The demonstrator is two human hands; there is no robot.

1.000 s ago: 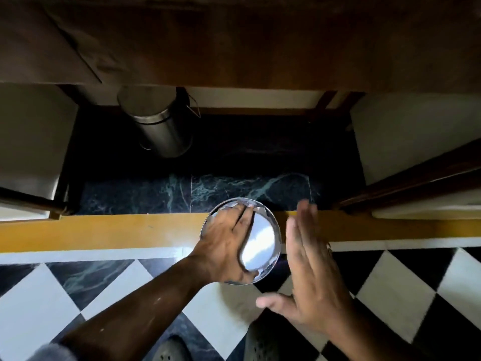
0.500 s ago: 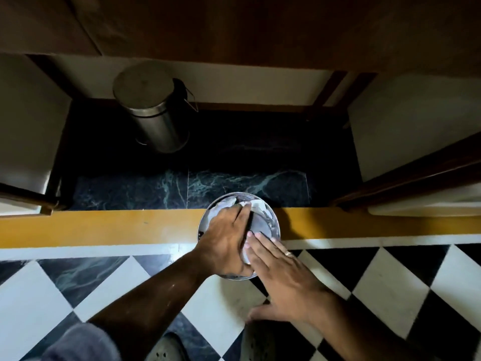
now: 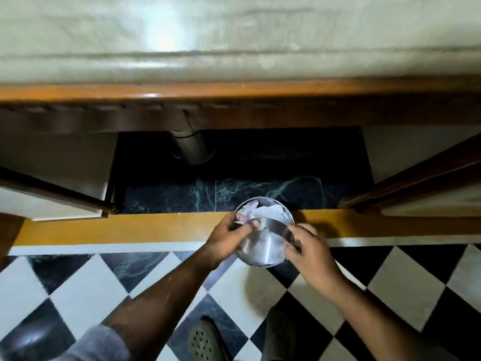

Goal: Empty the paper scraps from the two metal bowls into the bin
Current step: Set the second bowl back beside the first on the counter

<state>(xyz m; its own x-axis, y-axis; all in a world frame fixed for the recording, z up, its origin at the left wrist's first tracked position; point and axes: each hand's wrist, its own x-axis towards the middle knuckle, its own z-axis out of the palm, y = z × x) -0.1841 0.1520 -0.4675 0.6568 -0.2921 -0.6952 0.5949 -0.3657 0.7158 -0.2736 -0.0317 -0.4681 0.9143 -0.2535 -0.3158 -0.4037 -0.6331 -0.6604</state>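
A metal bowl (image 3: 263, 252) is held over the yellow sill, and white paper scraps (image 3: 265, 211) fill its far half. A curved metal band across its middle looks like the rim of a second bowl nested in it, but blur keeps me from being sure. My left hand (image 3: 229, 238) grips the left rim with the thumb inside. My right hand (image 3: 308, 252) grips the right rim. The steel bin (image 3: 191, 149) stands in the dark cabinet recess, its top hidden under the counter edge.
A pale countertop (image 3: 234, 35) with a wooden front edge overhangs the recess. Open cabinet doors stand at left (image 3: 52, 191) and right (image 3: 416, 183). The yellow sill (image 3: 130, 226) borders the black-and-white checkered floor. My green clog (image 3: 205, 340) is below the bowl.
My right hand slid off the top of the bowl to grip its right rim. The view tilted up, so the counter now covers the bin's lid.
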